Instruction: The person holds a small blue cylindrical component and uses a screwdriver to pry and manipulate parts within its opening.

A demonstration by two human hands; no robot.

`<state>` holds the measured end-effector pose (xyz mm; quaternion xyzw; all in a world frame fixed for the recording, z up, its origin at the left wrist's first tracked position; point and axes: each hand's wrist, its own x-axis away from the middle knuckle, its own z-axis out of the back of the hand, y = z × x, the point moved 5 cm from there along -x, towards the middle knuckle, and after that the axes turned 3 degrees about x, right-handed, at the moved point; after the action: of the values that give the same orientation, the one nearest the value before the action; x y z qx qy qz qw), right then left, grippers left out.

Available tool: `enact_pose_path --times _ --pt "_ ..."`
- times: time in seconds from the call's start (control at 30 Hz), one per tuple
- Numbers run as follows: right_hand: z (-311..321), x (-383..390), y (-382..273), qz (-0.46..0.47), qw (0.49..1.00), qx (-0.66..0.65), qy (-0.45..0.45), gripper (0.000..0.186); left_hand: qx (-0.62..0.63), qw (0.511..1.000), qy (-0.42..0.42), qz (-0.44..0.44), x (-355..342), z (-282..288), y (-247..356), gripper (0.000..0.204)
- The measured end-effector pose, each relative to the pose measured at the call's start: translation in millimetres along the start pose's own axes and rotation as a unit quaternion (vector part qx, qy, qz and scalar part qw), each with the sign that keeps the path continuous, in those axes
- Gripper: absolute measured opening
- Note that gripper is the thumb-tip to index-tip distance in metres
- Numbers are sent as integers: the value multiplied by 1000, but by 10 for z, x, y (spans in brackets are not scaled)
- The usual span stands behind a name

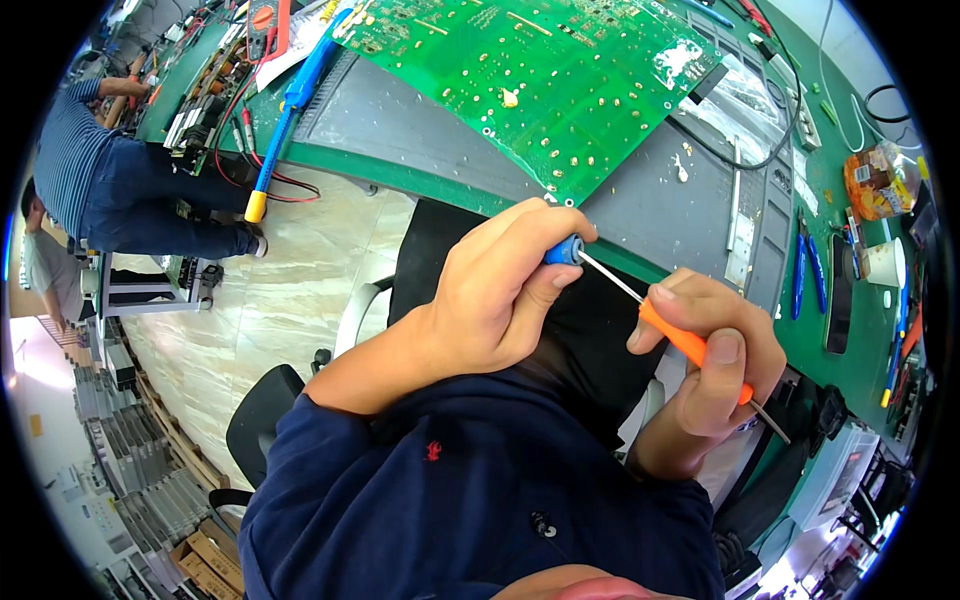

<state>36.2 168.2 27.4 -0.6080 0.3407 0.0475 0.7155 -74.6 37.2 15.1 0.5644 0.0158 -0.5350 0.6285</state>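
Left grip (500, 285) grasping blue cylindrical piece (564, 251), right grip (722, 352) clenched around orange-handled screwdriver (676, 336)

A navy top (390, 525) has a small red emblem (433, 451) on its left chest. Right of the emblem, nearer the neck, is a dark, round, button-like piece (542, 524). Left of the emblem, a short sleeve (305, 440) ends near the elbow. The left hand (490, 290) and right hand (718, 355) are bare.

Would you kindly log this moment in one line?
left hand: blue piece; right hand: orange-handled screwdriver, shaft at piece; circuit board: over mat
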Motion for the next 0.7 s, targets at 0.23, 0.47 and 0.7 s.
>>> enact_pose_path --times 0.23,0.47,0.7 --pt "51 14 -9 -11 1000 -25 13 32 1 999 -46 -22 14 -31 -12 21" --pt "65 -4 -45 -9 1000 -24 10 33 17 996 -62 -69 10 -47 12 22" --pt "96 0 -73 -1 1000 -31 -2 33 19 987 -126 -99 -63 -42 11 23"
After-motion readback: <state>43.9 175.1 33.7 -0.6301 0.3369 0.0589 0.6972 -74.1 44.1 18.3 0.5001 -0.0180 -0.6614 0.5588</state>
